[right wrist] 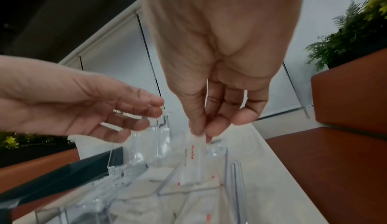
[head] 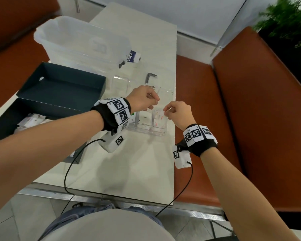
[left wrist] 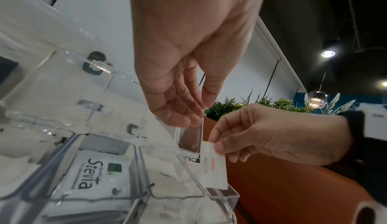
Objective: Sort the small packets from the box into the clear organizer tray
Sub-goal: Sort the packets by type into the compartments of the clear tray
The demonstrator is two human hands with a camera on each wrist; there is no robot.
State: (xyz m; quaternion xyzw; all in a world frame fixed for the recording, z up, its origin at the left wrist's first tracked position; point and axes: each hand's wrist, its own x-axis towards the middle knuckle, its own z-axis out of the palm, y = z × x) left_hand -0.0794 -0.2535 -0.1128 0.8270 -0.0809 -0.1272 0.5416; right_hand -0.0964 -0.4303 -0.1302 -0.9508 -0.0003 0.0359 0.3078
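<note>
The clear organizer tray [head: 147, 132] stands near the table's right edge. My left hand [head: 155, 100] pinches the hinged clear lid [left wrist: 191, 135] of the rightmost compartment and holds it upright. My right hand [head: 166, 110] pinches a white packet with red print [left wrist: 214, 168] by its top edge, and the packet hangs over that open compartment. More red-printed packets lie inside it. A Stevia packet [left wrist: 90, 176] lies in a compartment further left. The dark box [head: 5, 122] at the left holds several more packets [head: 31, 120].
The box's dark lid [head: 63, 84] lies behind it. A large translucent bin [head: 80, 40] and a lying bottle with a blue label [head: 131, 57] are at the back of the white table [head: 129, 171]. Orange benches [head: 233, 119] flank the table.
</note>
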